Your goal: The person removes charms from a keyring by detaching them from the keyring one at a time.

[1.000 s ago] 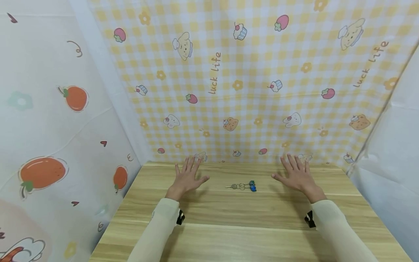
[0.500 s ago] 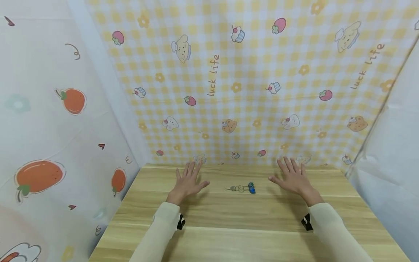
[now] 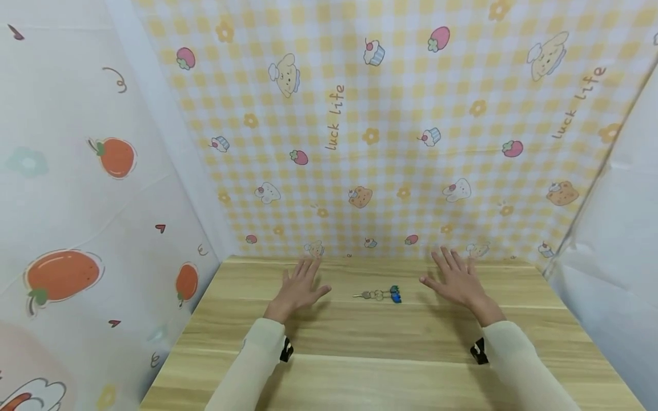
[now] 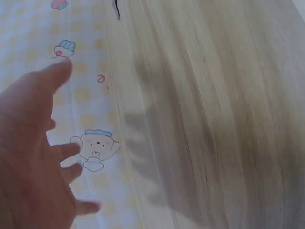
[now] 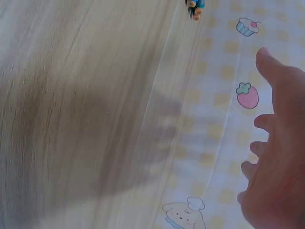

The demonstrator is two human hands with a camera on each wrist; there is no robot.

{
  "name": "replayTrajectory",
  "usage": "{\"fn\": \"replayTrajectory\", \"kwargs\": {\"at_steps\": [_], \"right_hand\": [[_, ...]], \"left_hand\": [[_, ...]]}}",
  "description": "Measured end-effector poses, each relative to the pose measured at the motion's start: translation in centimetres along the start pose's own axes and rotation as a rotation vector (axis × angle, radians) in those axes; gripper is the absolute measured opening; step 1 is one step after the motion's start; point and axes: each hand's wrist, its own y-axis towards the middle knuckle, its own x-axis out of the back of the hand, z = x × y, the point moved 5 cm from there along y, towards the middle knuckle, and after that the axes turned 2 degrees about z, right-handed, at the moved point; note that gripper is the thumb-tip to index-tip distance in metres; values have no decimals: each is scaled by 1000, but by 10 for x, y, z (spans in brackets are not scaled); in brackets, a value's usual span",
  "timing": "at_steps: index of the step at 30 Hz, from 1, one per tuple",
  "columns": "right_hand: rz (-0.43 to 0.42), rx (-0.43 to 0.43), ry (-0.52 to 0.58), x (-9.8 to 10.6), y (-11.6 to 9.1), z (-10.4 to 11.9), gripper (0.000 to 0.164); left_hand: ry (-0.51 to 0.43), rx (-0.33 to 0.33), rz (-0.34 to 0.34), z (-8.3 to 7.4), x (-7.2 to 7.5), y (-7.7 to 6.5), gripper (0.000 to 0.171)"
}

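A key on a ring [image 3: 377,295] with blue and teal charms [image 3: 395,294] lies on the wooden table between the two hands, its blade toward the left. My left hand [image 3: 298,290] hovers over the table to the left of the key, fingers spread and holding nothing. To the right of the charms, my right hand [image 3: 457,284] is also held up with spread fingers and an empty palm. In the right wrist view only part of the charms [image 5: 195,8] shows at the top edge. Both hands cast shadows on the wood.
The wooden table [image 3: 370,337] meets a yellow checked cloth wall [image 3: 370,165] at the back. A white printed sheet [image 3: 103,205] stands at the left and a plain white one [image 3: 617,240] at the right. Black wrist cameras sit under both sleeves.
Both hands have drawn slightly inward, toward the key. The left fingers have come a little closer together. The head view has shifted slightly; the key lies where it was.
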Motion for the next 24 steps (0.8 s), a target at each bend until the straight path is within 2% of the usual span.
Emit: {"fn": "replayTrajectory", "kwargs": {"at_steps": [3, 7, 15, 19, 24], "right_hand": [[-48, 39, 2, -2, 1, 7, 79], [-116, 93, 3, -6, 3, 19, 64], [-131, 147, 29, -23, 4, 48, 39], [-133, 179, 38, -34, 6, 62, 28], [-113, 222, 30, -47, 10, 77, 17]], "left_hand": [[-19, -45, -23, -7, -1, 0, 73], [15, -120, -92, -20, -3, 2, 56], [68, -249, -219, -50, -17, 6, 30], [73, -279, -233, -62, -27, 8, 23], [78, -260, -184, -75, -37, 14, 19]]}}
